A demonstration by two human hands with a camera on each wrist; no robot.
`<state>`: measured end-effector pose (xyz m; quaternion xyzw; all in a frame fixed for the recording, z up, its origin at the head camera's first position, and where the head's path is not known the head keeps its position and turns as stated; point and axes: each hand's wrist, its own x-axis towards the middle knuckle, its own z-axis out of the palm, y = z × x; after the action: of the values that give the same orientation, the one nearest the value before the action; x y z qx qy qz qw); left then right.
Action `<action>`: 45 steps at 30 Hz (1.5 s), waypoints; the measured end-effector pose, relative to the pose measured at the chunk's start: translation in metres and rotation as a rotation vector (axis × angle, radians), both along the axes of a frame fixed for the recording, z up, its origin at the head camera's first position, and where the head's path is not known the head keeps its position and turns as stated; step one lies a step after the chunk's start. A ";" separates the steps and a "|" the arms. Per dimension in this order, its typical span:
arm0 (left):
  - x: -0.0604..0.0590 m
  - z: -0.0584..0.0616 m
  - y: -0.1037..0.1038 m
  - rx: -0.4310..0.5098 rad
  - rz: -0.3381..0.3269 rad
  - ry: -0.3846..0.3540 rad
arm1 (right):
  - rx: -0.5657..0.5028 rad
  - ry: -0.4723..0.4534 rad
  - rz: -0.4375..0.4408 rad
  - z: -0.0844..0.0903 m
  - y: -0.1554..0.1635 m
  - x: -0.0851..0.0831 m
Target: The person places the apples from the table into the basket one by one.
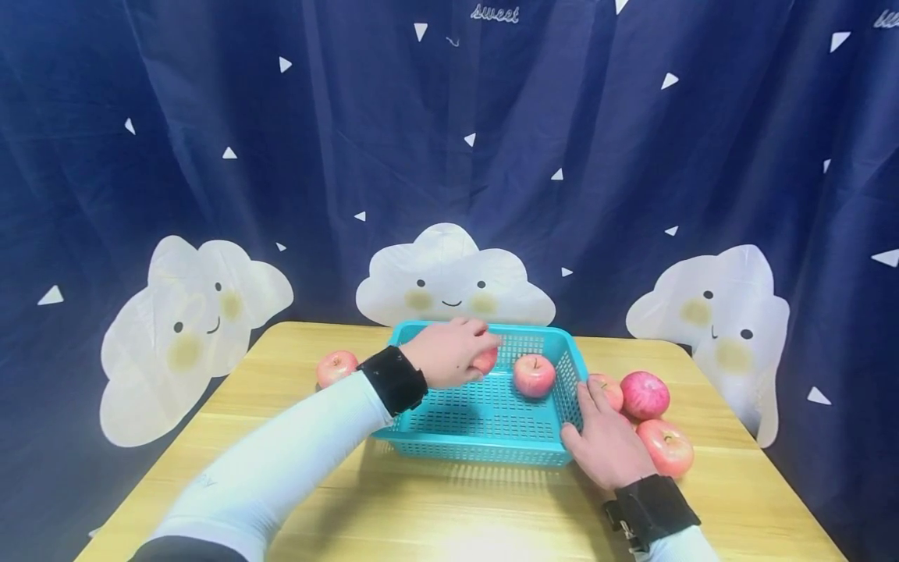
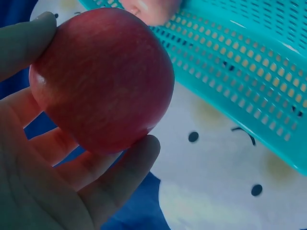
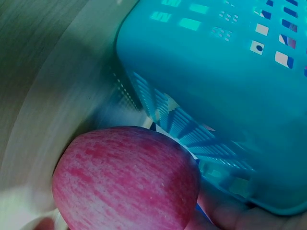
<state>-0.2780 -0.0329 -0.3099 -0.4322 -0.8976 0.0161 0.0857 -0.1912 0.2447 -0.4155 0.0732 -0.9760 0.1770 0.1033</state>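
Observation:
My left hand (image 1: 453,353) reaches over the turquoise basket (image 1: 485,439) and holds a red apple (image 2: 103,81), thumb on one side and fingers on the other. Another apple (image 1: 534,376) lies inside the basket, toward its right end. My right hand (image 1: 609,443) rests against the basket's right side near the front corner, its fingers extended along the rim. Close by that hand, outside the basket, are a pinkish apple (image 1: 607,390), a deeper red apple (image 1: 644,395) and a paler apple (image 1: 666,448). A striped red apple (image 3: 127,179) looms large in the right wrist view.
One more apple (image 1: 335,367) sits on the wooden table (image 1: 421,511), left of the basket and partly behind my left forearm. A dark blue curtain (image 1: 449,179) with white clouds and triangles hangs behind the table.

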 end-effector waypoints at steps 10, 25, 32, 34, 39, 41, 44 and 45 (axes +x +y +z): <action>0.001 -0.017 0.041 -0.064 -0.059 -0.001 | -0.008 -0.005 -0.005 0.004 0.003 0.003; 0.006 -0.047 0.086 -0.262 -0.170 0.019 | -0.006 -0.002 0.015 0.000 0.001 0.000; 0.004 -0.060 0.102 -0.299 -0.291 0.072 | -0.005 -0.022 0.015 0.002 0.001 -0.001; 0.004 -0.064 0.106 -0.310 -0.312 0.093 | -0.004 -0.022 0.014 0.002 0.001 -0.001; 0.006 -0.067 0.113 -0.345 -0.323 0.066 | -0.010 -0.032 0.010 0.002 0.001 0.000; 0.005 -0.067 0.115 -0.342 -0.338 0.040 | -0.013 -0.033 0.015 0.001 0.002 0.000; 0.001 -0.068 0.118 -0.330 -0.373 0.020 | -0.015 -0.031 0.023 0.000 0.004 -0.001; -0.001 -0.068 0.118 -0.328 -0.384 0.021 | -0.015 -0.030 0.024 0.000 0.004 -0.001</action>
<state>-0.2785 0.0854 -0.3781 -0.6029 -0.7833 0.1493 0.0254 -0.1920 0.2489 -0.4155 0.0814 -0.9752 0.1864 0.0871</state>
